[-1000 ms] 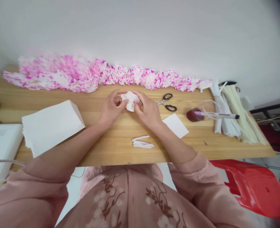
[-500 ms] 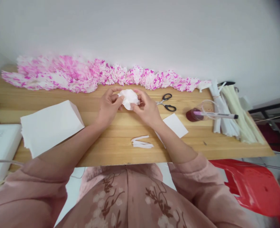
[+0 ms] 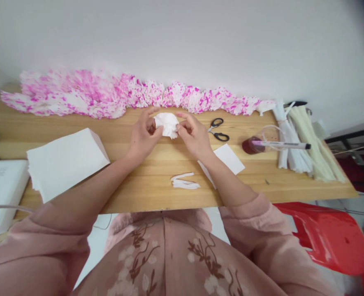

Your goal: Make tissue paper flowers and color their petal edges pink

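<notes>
A small piece of ruffled white tissue paper (image 3: 167, 124) is held above the table, gathered into a rounded, flower-like shape. My left hand (image 3: 143, 133) pinches its left edge between thumb and fingers. On the other side, my right hand (image 3: 197, 137) grips the right edge with thumb and curled fingers, the index finger raised. Black-handled scissors (image 3: 218, 129) lie just right of my right hand. Below the hands are several thin white strips (image 3: 184, 181). A square white sheet (image 3: 229, 159) sits partly under my right forearm.
A stack of white paper (image 3: 67, 162) lies at left beside a white power bank (image 3: 4, 197). Pink-speckled ruffled paper (image 3: 175, 94) lines the wall. At right are a cup of dark red liquid (image 3: 251, 146) with a marker (image 3: 283, 144) across it, and bundled white strips (image 3: 295, 158).
My right hand's fingers have shifted to the right edge of the tissue paper and its index finger has lifted. The tissue paper has turned and looks more folded; the left hand keeps its pinch.
</notes>
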The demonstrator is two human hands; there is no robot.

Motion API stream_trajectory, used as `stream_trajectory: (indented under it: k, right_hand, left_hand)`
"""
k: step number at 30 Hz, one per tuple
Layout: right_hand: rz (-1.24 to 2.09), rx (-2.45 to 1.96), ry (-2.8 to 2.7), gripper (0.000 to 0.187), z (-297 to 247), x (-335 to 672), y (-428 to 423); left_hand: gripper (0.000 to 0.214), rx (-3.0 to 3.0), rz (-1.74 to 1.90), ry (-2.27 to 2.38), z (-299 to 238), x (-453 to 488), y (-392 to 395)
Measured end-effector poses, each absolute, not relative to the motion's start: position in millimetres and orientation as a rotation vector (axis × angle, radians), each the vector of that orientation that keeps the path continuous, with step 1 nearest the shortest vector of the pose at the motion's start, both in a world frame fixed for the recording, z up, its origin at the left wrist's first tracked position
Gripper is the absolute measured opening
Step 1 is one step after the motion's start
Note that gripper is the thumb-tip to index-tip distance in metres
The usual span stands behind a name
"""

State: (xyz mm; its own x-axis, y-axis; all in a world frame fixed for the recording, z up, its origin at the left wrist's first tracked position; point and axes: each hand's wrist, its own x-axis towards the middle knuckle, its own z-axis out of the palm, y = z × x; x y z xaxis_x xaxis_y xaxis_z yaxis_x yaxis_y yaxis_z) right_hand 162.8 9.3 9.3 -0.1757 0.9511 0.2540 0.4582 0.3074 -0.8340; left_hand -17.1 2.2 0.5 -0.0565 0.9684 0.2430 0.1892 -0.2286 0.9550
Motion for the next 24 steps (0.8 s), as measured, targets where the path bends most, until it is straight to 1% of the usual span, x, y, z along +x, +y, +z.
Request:
stream_trajectory:
  k: [2, 4, 7, 9, 11, 15, 19, 21, 23, 24]
  right_hand:
    - [0.778, -1.251, -1.751, 0.037, 11, 164, 10]
    - [0.790, -1.223, -1.758, 0.043, 14, 164, 9]
    - [0.787, -1.188, -1.841, 0.053, 18, 161, 7]
    - [0.725, -1.173, -1.902, 0.056, 17, 160, 8]
    - [0.632, -1.156, -1.947, 0.054, 12, 159, 10]
    - [0.493, -1.120, -1.968, 0.043, 2, 160, 15]
    - [0.434, -1.113, -1.909, 0.042, -1, 161, 15]
    - [0.399, -1.110, -1.895, 0.042, 0, 161, 13]
    - [0.356, -1.106, -1.905, 0.041, 3, 161, 12]
    - [0.331, -1.102, -1.919, 0.041, 3, 160, 11]
  left_hand:
    - [0.052, 1.617, 1.324, 1.309, 2, -17, 0]
    - [0.054, 1.726, 1.298, 1.316, 3, -17, -2]
    - [0.052, 1.858, 1.258, 1.320, 4, -16, -3]
    - [0.050, 1.957, 1.222, 1.345, 4, -17, -3]
    - [0.050, 2.054, 1.182, 1.380, 3, -18, -3]
    - [0.053, 2.157, 1.110, 1.415, 0, -19, -1]
    - [0.050, 1.914, 1.239, 1.348, -2, -17, -1]
    - [0.041, 1.753, 1.322, 1.298, 0, -16, -2]
    - [0.025, 1.683, 1.340, 1.265, 2, -16, -3]
    - [0.023, 1.679, 1.320, 1.263, 3, -16, -4]
